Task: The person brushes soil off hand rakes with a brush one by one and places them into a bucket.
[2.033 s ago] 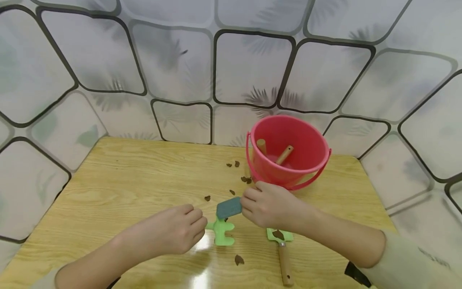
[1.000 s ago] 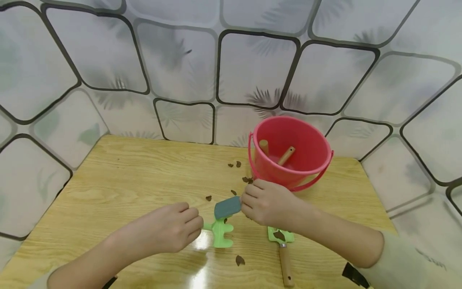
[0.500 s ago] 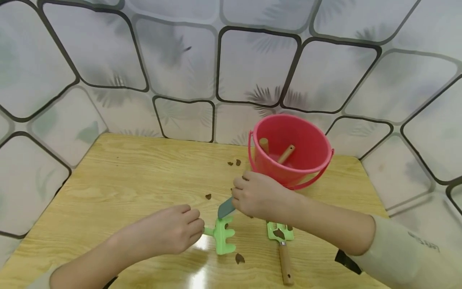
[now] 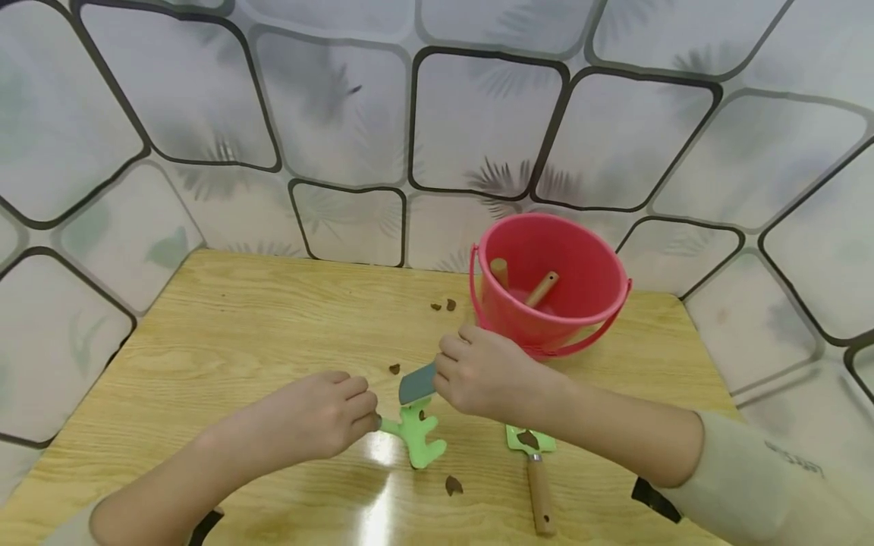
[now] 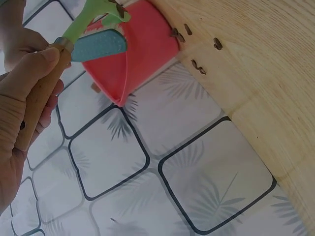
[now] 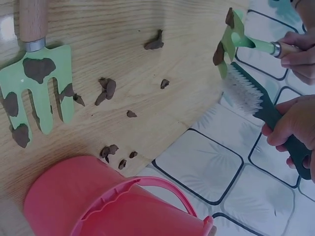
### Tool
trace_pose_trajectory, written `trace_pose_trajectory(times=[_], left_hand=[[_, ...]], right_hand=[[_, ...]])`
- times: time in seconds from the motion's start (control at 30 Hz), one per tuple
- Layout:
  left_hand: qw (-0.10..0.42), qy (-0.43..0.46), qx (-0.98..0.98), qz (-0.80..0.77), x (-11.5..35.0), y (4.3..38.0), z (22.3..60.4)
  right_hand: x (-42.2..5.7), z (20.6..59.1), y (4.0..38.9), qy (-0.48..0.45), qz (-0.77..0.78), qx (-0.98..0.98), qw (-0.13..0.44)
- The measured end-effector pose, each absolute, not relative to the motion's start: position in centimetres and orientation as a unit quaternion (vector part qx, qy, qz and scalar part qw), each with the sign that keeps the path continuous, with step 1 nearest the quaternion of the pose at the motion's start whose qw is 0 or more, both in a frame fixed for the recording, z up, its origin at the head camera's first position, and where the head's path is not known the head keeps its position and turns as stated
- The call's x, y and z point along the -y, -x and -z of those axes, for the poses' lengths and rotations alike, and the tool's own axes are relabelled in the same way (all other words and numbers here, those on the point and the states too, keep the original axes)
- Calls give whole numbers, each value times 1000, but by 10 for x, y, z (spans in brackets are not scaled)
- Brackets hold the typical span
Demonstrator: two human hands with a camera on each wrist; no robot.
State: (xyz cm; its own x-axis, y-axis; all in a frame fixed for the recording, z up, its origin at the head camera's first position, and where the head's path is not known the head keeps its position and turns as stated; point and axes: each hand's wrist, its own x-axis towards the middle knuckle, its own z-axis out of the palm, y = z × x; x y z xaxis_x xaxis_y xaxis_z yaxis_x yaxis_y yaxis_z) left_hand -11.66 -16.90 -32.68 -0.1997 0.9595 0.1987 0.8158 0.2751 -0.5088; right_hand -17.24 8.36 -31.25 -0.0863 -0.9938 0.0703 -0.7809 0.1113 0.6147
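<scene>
My left hand [image 4: 321,417] grips the wooden handle [image 5: 42,101] of a small garden hand fork with a light green head [image 4: 418,438]. Brown clumps stick to that head, seen best in the right wrist view. In my right hand [image 4: 485,375] is a green scrubbing brush [image 6: 266,105], its white bristles [image 6: 242,91] right at the fork's tines. From the head view only the back of the brush shows, with my fingers covering its handle. Both tools are held over the wooden table [image 4: 287,326].
A pink bucket [image 4: 512,315] stands at the back right, wooden tool handles [image 4: 542,290] inside. Another green hand fork [image 6: 37,71], dotted with brown clumps, lies on the table near my right forearm. Several loose brown clumps [image 6: 107,91] are scattered about. A patterned wall [image 4: 341,121] rises behind.
My right hand has shifted left with the brush, which has moved along the fork's upper edge. The fork has turned and tilted in my left hand, which has risen slightly and moved left.
</scene>
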Motion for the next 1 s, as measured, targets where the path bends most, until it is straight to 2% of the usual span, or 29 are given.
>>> trace_pose_trajectory(times=[0.37,0.7,1.0], left_hand=[[245,581,773,-76,171,119,326],[267,587,763,-41,170,122,328],[246,584,772,-42,170,121,327]], right_hand=[[-83,323,172,-656,215,674,263],[-85,326,174,-672,230,646,281],[-85,322,174,-677,231,644,271]])
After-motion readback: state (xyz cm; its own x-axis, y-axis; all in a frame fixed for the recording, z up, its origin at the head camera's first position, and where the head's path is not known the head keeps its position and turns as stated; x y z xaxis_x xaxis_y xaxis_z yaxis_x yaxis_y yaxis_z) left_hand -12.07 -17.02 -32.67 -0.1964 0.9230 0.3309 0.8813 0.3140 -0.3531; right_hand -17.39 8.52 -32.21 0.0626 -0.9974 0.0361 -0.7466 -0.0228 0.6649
